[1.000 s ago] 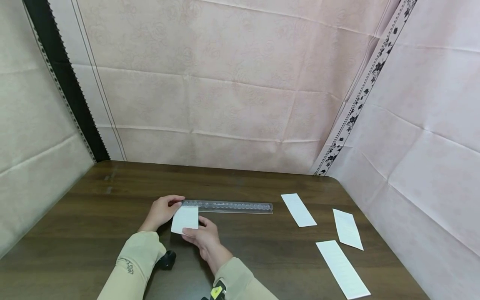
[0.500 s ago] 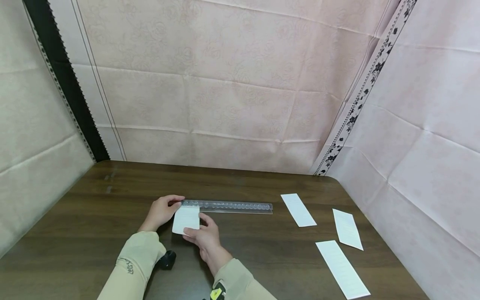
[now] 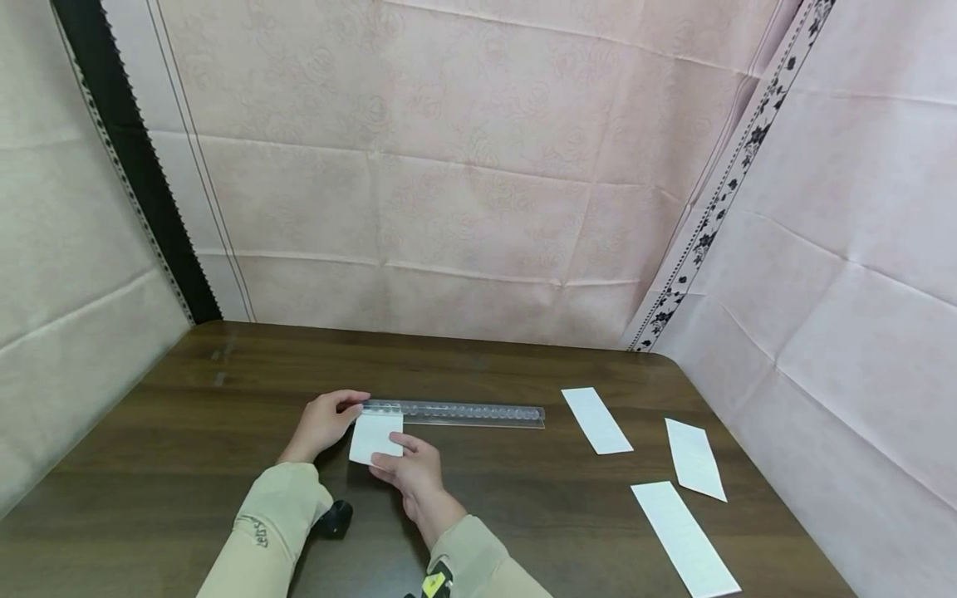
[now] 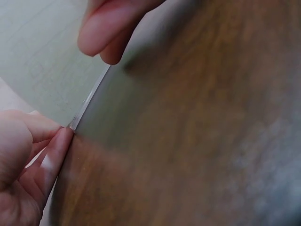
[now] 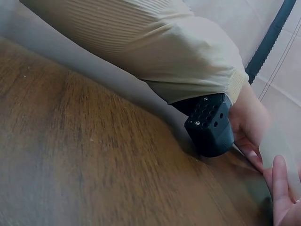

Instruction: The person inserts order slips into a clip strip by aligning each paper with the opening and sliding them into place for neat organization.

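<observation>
A small white piece of lined paper [image 3: 374, 438] stands out in front of a clear ruler [image 3: 471, 413], its top edge overlapping the ruler's left part. My left hand [image 3: 321, 426] pinches the ruler's left end, right at the paper's upper left corner. At the paper's lower right, my right hand [image 3: 415, 473] pinches it between thumb and fingers. In the left wrist view, left-hand fingertips [image 4: 106, 35] press near the paper's thin edge, and the right hand [image 4: 33, 160] pinches its other end. In the right wrist view, right-hand fingers [image 5: 281, 183] lie against the paper [image 5: 276, 146].
Three white paper strips lie on the right of the brown wooden table [image 3: 224, 465]: one at the back [image 3: 596, 421], one farther right [image 3: 695, 459], one in front [image 3: 685, 538]. A black wrist camera [image 3: 334, 519] sits under the left sleeve. Pale cloth walls [image 3: 449, 183] surround the table.
The paper has slid slightly right along the ruler. The right index finger has come from the paper's side edge onto its front. The left hand and ruler stay put.
</observation>
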`<action>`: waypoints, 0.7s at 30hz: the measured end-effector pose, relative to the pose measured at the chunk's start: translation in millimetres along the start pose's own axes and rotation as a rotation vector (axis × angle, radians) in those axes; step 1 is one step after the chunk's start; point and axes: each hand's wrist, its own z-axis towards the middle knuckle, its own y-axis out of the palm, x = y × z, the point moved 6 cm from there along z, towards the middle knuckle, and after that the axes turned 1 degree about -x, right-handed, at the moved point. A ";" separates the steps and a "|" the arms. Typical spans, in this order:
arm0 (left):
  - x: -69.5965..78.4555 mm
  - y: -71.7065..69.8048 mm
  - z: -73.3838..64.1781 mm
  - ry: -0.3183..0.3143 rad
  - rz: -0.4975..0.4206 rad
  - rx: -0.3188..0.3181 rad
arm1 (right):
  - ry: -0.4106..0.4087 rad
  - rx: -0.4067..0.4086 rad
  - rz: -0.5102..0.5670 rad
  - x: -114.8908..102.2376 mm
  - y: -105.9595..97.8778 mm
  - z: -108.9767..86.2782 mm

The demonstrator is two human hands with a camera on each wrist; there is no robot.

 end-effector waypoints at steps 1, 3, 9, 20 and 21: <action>-0.2 0.2 0.1 -0.002 -0.001 0.000 | -0.002 0.001 0.000 0.3 -0.6 0.5; -1.0 0.8 0.5 -0.005 -0.006 0.002 | -0.010 -0.005 0.002 0.3 -1.4 1.0; -1.8 1.8 0.9 -0.003 -0.012 0.018 | -0.010 0.001 0.003 1.1 -5.2 2.7; -3.2 1.3 1.2 0.004 -0.019 0.028 | -0.024 -0.002 0.017 -0.2 -8.4 2.8; -3.5 1.3 1.4 0.001 -0.017 0.026 | -0.024 -0.003 0.017 -0.4 -8.7 2.8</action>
